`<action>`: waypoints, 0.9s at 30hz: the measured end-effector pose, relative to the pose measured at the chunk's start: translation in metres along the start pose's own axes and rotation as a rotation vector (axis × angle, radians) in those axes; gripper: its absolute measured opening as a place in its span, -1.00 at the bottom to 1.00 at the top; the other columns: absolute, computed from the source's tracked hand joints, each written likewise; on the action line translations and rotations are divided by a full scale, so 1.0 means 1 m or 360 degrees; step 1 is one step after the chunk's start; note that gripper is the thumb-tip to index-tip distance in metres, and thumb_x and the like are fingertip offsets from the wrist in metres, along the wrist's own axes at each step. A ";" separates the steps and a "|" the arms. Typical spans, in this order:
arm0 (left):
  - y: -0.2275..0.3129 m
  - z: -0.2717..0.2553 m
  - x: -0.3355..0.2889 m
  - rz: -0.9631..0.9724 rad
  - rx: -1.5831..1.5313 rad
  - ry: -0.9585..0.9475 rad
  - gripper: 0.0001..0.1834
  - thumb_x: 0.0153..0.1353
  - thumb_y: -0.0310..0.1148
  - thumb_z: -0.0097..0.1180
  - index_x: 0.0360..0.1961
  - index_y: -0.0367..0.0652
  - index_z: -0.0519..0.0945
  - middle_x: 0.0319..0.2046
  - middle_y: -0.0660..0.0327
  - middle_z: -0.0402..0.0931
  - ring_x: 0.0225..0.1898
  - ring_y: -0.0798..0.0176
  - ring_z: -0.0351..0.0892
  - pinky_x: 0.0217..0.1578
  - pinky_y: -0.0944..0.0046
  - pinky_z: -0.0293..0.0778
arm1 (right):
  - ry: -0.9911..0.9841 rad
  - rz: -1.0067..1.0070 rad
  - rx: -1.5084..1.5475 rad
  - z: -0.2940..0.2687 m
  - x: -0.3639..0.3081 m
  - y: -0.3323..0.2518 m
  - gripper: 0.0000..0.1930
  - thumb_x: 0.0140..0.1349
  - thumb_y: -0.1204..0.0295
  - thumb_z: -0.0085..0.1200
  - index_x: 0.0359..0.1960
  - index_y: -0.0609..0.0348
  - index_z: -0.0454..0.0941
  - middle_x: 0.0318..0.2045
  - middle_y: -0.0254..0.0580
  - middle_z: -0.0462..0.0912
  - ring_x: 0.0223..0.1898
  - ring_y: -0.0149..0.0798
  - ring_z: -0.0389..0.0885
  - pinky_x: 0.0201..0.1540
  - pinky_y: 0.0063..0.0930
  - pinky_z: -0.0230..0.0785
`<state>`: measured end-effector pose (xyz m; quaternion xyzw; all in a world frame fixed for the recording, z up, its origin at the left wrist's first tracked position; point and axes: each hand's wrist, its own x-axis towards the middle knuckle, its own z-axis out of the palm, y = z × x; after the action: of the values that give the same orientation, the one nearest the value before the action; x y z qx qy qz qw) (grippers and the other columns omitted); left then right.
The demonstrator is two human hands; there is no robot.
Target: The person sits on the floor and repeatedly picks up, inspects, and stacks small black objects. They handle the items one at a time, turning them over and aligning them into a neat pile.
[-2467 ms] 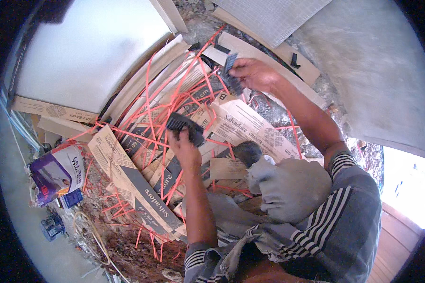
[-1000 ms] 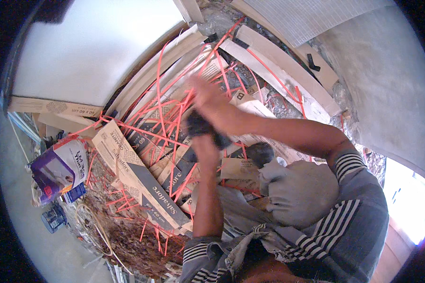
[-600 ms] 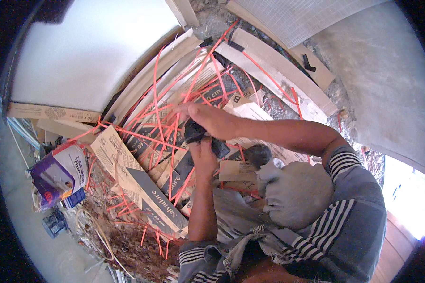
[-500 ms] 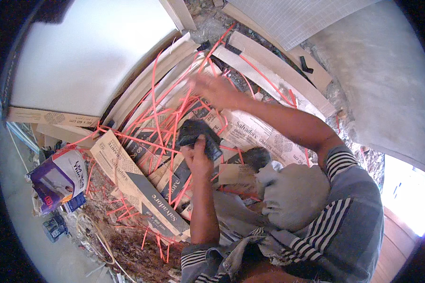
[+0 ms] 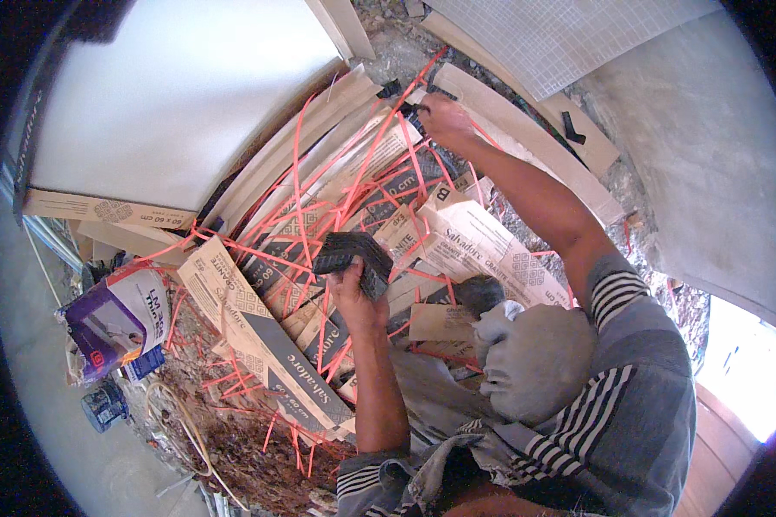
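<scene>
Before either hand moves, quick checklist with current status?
1. Black stack held in left hand: ok.
2. Right hand gripping the dark piece at its fingertips: cannot tell, too small.
3. Hands apart from each other: ok.
4. Cardboard free of red straps: not ok, several tangle across it.
5. Loose black piece at upper right gathered in: not ok, lies apart.
6. Purple-and-white bag away from both hands: ok.

Glare [image 5: 754, 375], seemingly daylight, washes out the lower right.
</scene>
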<state>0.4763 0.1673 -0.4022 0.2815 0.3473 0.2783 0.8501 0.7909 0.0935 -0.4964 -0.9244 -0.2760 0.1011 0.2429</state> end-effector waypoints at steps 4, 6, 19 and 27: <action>0.000 0.010 0.001 -0.0054 -0.0038 0.0017 -0.64 0.22 -0.58 0.04 0.06 -0.20 0.40 -0.10 0.09 0.53 -0.13 0.13 0.61 -0.09 0.07 0.60 | 0.0533 -0.0214 0.0298 -0.037 -0.014 0.016 -0.85 0.26 0.46 0.08 -0.17 0.20 0.51 -0.17 0.07 0.57 -0.16 0.10 0.63 -0.16 -0.16 0.50; 0.000 0.018 0.003 -0.0059 0.0032 0.0016 -0.65 0.22 -0.59 0.04 0.05 -0.20 0.40 -0.10 0.11 0.53 -0.13 0.14 0.60 -0.10 0.10 0.59 | 0.0844 -0.0623 0.0192 -0.060 -0.022 0.019 -0.85 0.25 0.61 0.11 -0.17 0.20 0.47 -0.21 -0.02 0.61 -0.23 -0.10 0.67 -0.27 -0.38 0.53; 0.000 0.063 0.026 0.0303 0.1040 -0.0255 -0.47 0.16 -0.63 0.05 0.20 -0.30 0.36 -0.07 0.16 0.52 -0.09 0.31 0.56 -0.10 0.31 0.53 | -0.0311 -0.0773 0.1144 -0.121 -0.136 -0.097 -0.81 0.19 0.52 0.20 -0.16 0.24 0.60 -0.26 -0.19 0.65 -0.24 -0.34 0.65 -0.14 -0.43 0.52; 0.021 0.070 -0.017 0.0446 0.1003 -0.0272 -0.32 0.14 -0.60 0.05 0.34 -0.37 0.24 0.02 0.04 0.50 -0.04 0.27 0.57 -0.01 0.28 0.50 | -0.0262 -0.0486 0.1157 -0.128 -0.166 -0.127 -0.79 0.16 0.48 0.23 -0.15 0.19 0.61 -0.21 -0.11 0.63 -0.20 -0.20 0.66 -0.15 -0.33 0.53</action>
<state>0.5127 0.1510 -0.3385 0.5970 0.3018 0.2468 0.7011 0.6357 0.0428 -0.3138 -0.7155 -0.3750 0.2285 0.5433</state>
